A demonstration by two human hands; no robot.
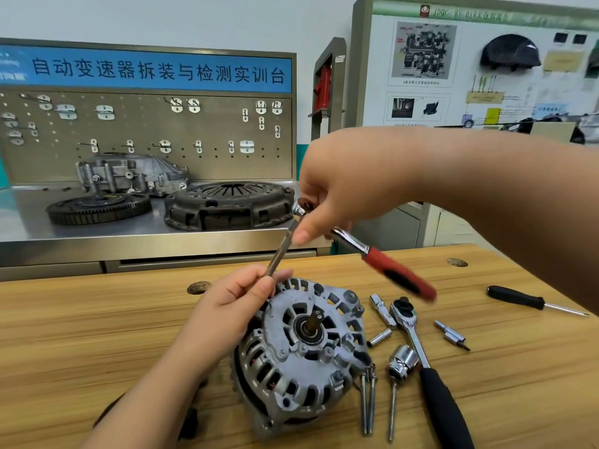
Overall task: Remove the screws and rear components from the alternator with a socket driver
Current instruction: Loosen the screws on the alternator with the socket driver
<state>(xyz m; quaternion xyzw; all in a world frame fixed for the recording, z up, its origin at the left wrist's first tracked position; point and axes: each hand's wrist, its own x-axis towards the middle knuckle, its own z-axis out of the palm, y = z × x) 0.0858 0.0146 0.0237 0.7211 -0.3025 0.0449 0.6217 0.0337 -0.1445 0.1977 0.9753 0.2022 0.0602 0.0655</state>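
One alternator [301, 351], one red ratchet [398, 277], one black ratchet [444, 409], perhaps three bolts [368, 406].

The left hand [233, 306] sits at the upper-left rim of the alternator [301, 351], thumb and curled fingers pinching the lower end of the extension bar [281, 249]. Its bare forearm comes in from below and left of the alternator. The right hand [340, 189] hangs above the alternator, back towards the camera, fingers curled round the ratchet head [300, 207]. Its forearm stretches off to the right.
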